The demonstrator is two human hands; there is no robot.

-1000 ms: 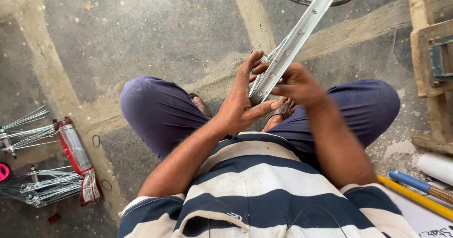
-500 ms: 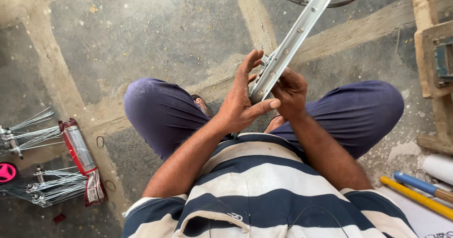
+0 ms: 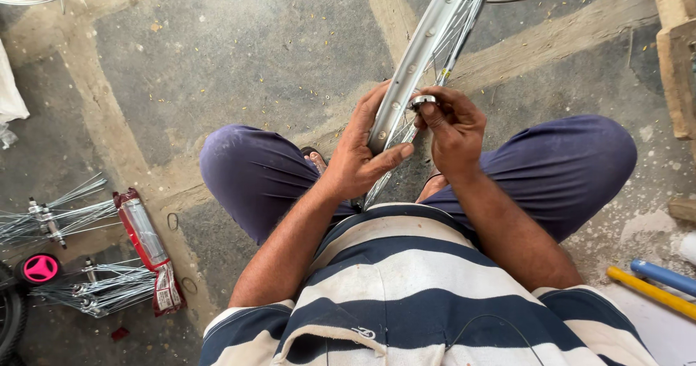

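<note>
I look down at my lap, seated on a concrete floor (image 3: 239, 61). My left hand (image 3: 366, 155) is clenched around a silver wheel rim (image 3: 424, 43), which runs from between my knees up and away from me. Just right of the rim, my right hand (image 3: 453, 130) pinches a small round metal piece (image 3: 422, 102) in its fingertips, touching the rim's spokes (image 3: 464, 18). Well left of the rim lie bundles of loose spokes (image 3: 65, 217), a red packet (image 3: 148, 246) and a pink-centred small wheel (image 3: 40, 269). Far right of the rim lie a yellow rod (image 3: 649, 292) and a blue rod (image 3: 663, 275).
</note>
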